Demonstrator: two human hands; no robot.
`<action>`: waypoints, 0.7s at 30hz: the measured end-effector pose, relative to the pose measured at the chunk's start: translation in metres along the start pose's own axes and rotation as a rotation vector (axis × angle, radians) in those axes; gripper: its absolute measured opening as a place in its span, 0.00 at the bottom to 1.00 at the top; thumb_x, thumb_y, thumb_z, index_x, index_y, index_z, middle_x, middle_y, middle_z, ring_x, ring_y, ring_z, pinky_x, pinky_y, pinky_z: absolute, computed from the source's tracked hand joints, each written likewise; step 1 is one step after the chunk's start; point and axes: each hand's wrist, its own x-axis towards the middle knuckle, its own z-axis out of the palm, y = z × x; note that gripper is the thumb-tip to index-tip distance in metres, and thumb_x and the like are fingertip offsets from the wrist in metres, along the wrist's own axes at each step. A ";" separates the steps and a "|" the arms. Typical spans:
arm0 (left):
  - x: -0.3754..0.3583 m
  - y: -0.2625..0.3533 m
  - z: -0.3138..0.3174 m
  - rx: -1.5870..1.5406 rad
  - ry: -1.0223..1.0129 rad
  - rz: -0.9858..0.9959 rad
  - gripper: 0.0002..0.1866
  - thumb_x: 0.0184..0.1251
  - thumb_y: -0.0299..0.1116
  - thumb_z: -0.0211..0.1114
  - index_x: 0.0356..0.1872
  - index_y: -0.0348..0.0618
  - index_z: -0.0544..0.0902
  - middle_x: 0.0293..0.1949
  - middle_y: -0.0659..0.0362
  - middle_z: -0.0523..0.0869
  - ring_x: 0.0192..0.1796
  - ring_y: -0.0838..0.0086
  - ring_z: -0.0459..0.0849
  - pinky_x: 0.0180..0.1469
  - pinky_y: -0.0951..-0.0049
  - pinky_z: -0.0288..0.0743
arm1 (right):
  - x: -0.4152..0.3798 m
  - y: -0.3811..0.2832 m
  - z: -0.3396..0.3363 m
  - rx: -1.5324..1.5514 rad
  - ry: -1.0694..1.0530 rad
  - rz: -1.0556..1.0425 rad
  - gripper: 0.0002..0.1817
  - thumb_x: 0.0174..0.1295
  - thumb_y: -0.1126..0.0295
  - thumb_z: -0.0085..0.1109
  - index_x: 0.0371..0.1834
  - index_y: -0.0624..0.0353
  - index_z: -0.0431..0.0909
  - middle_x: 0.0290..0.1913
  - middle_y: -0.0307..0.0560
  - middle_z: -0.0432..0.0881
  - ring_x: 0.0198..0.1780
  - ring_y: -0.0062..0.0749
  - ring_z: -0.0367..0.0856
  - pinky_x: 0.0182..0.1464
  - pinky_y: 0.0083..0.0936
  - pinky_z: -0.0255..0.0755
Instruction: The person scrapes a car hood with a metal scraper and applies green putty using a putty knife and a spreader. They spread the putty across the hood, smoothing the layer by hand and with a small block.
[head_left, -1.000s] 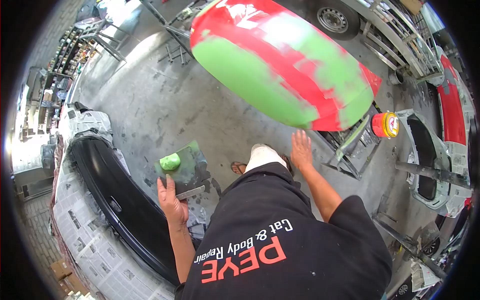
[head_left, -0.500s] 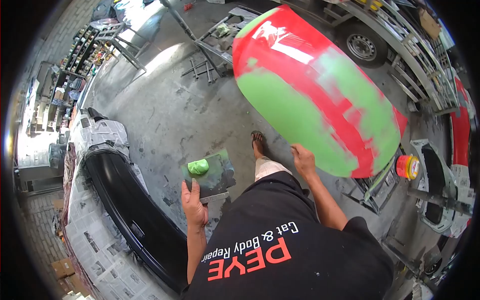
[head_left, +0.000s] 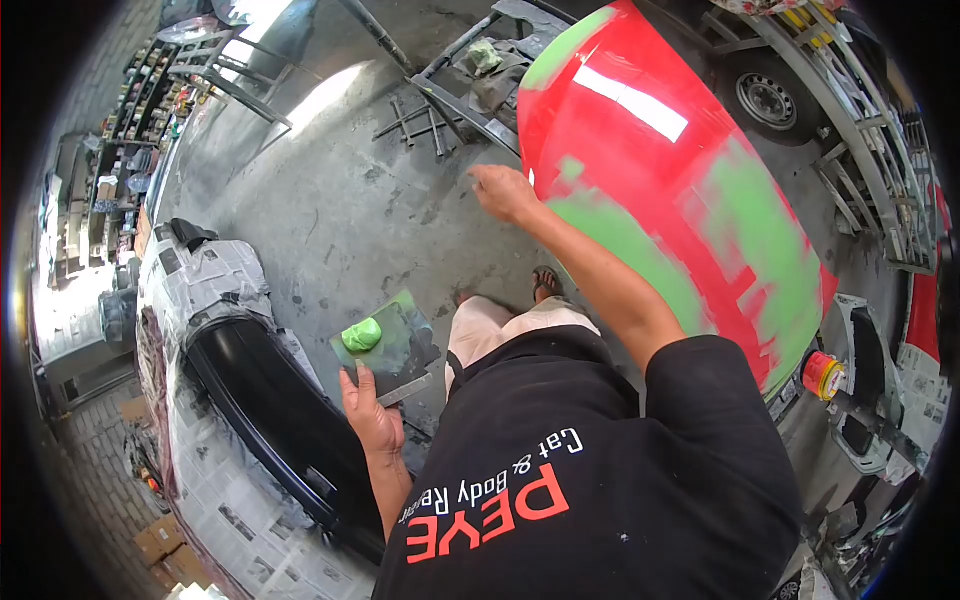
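My left hand (head_left: 374,418) grips a flat, smeared mixing board (head_left: 402,350) by its near edge, thumb on top. A lump of bright green putty (head_left: 362,335) sits on the board's left part, and a pale straight strip (head_left: 407,388) runs along the near edge. My right hand (head_left: 505,192) is closed with the fingers curled, in front of the left edge of a red car hood (head_left: 650,190). Whatever it may hold is too small to make out. Patches of green filler (head_left: 620,245) cover much of the hood.
On the left, a black bumper (head_left: 270,410) rests on newspaper-covered bodywork (head_left: 215,490). A red-and-yellow tin (head_left: 822,376) stands by the hood's near right corner. Metal stands (head_left: 415,122) and a frame with a wheel (head_left: 767,100) lie beyond.
My right hand has swung forward and left, from the hood's lower left side to its far left edge. The board in my left hand has shifted slightly left and nearer in view.
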 end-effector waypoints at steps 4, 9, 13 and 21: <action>0.068 0.017 0.000 -0.021 -0.031 -0.077 0.20 0.82 0.34 0.59 0.68 0.40 0.69 0.59 0.54 0.83 0.58 0.67 0.84 0.62 0.63 0.79 | 0.078 0.012 0.017 -0.176 -0.023 0.179 0.21 0.67 0.61 0.60 0.60 0.57 0.77 0.53 0.59 0.84 0.58 0.58 0.81 0.58 0.53 0.75; 0.191 0.042 -0.005 0.019 -0.120 -0.152 0.21 0.82 0.33 0.59 0.69 0.39 0.68 0.59 0.54 0.82 0.59 0.68 0.83 0.64 0.63 0.78 | 0.171 0.057 0.037 -0.307 0.110 0.374 0.31 0.65 0.58 0.66 0.67 0.59 0.67 0.61 0.60 0.76 0.64 0.61 0.76 0.60 0.54 0.74; 0.264 0.082 0.005 0.117 -0.175 -0.177 0.22 0.82 0.33 0.58 0.70 0.38 0.67 0.60 0.53 0.81 0.60 0.68 0.82 0.65 0.63 0.76 | 0.238 0.093 0.041 -0.359 0.165 0.525 0.40 0.64 0.57 0.67 0.75 0.58 0.59 0.66 0.61 0.72 0.67 0.61 0.72 0.64 0.54 0.72; 0.363 0.131 0.008 0.365 -0.273 -0.203 0.22 0.83 0.33 0.57 0.70 0.35 0.68 0.62 0.52 0.80 0.61 0.69 0.81 0.66 0.65 0.74 | 0.315 0.140 0.040 -0.426 0.322 0.776 0.45 0.64 0.48 0.68 0.78 0.58 0.60 0.69 0.56 0.72 0.71 0.51 0.70 0.67 0.52 0.68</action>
